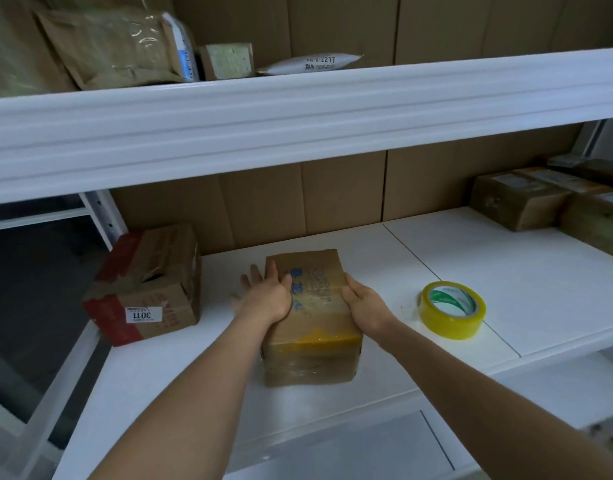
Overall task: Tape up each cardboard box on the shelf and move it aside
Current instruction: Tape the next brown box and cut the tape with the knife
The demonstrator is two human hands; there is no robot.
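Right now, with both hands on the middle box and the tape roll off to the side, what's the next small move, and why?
Probably slide the middle box aside. Yellowish tape already crosses its near end, the left hand lies flat against its left side, and the right hand grips its right edge. The tape roll lies untouched on the shelf, so taping looks finished. Which side is meant is unclear.

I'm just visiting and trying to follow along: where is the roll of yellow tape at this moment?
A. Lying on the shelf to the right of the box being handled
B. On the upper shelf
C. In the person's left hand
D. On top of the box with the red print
A: the tape roll lies on the white shelf, right of the box, and neither hand touches it.
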